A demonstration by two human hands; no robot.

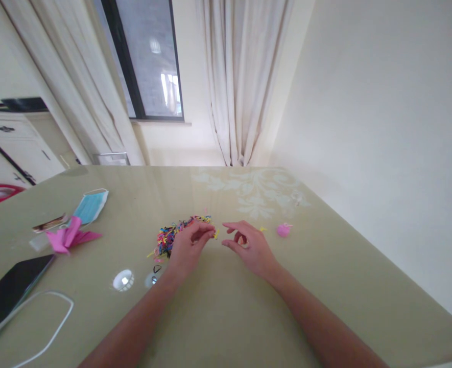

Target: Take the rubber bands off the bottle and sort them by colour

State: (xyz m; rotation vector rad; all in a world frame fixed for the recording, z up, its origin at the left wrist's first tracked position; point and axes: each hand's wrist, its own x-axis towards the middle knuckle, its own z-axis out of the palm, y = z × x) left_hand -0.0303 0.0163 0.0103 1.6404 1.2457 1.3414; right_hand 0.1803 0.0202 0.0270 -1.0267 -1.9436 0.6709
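My left hand (189,245) is closed in a pinch, with a small yellow rubber band (216,234) showing at its fingertips. Behind and beside that hand lies a heap of small rubber bands (166,239) in many colours, partly hidden by the fingers. Facing it across a short gap, my right hand (251,248) is open, thumb and index finger apart. Something small and orange-pink (242,240) shows between the right fingers, too covered to name. To the right of this hand are a yellow scrap (263,229) and a round pink thing (283,230).
On the glossy table (226,317), a pink origami crane (70,236) and a blue face mask (91,206) lie at left. Nearer are a phone (13,286) and a white cable (63,319). A black loop (157,269) rests near my left wrist. A wall (394,128) borders the right.
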